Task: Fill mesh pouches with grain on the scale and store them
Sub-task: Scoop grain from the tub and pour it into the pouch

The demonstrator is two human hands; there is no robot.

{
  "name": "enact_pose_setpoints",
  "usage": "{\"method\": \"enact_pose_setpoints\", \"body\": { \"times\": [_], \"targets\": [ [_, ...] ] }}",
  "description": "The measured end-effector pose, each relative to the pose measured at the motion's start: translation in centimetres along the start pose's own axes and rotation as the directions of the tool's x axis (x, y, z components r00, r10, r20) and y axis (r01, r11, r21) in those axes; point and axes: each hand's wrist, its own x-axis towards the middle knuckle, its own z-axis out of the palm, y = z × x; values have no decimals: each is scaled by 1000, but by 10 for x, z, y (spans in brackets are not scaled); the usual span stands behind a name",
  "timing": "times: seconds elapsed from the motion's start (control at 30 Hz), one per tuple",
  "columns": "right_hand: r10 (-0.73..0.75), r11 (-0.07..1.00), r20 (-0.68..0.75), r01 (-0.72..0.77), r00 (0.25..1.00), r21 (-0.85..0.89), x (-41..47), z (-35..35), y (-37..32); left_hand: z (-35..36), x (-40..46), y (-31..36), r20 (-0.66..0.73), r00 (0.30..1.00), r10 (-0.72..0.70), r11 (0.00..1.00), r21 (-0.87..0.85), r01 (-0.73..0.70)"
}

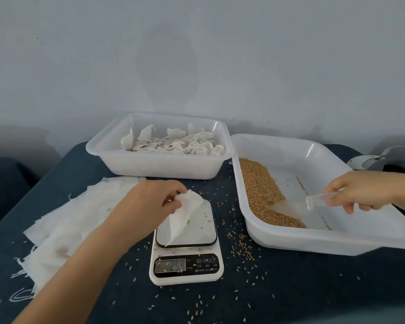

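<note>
My left hand (pixel 155 198) pinches a white mesh pouch (pixel 183 213) by its top, and the pouch hangs down onto the platform of the white kitchen scale (pixel 187 249). My right hand (pixel 362 191) grips a clear plastic scoop (pixel 317 200) inside the white tray (pixel 313 239) on the right. Golden grain (pixel 261 190) lies along that tray's left side, just left of the scoop. A second white tray (pixel 159 166) at the back holds several filled pouches (pixel 173 145).
A pile of flat empty pouches (pixel 66 220) lies on the dark blue cloth at the left. Loose grains (pixel 241 247) are scattered around the scale. A grey and white object (pixel 384 159) sits at the far right edge. A grey wall rises behind the table.
</note>
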Motion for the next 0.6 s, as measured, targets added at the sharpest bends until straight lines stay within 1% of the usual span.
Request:
{"method": "enact_pose_setpoints", "body": {
  "times": [0.2,0.27,0.37,0.47,0.6],
  "targets": [
    [-112,994,-43,112,993,2,30,46,-23,6,0,-9,5,1000,25,992,124,-25],
    [-157,987,-60,155,986,-32,37,60,-28,9,-1,-9,-24,999,38,991,130,-34],
    [-211,976,-134,202,968,-79,47,77,-30,10,-3,-10,-87,993,76,989,131,-64],
    [-208,977,-179,193,962,-93,51,85,-27,10,-7,-9,-165,976,143,982,147,-119],
    [-184,983,-224,182,957,-29,43,75,-19,6,-10,-16,-172,963,207,962,215,-169]
  ]
}}
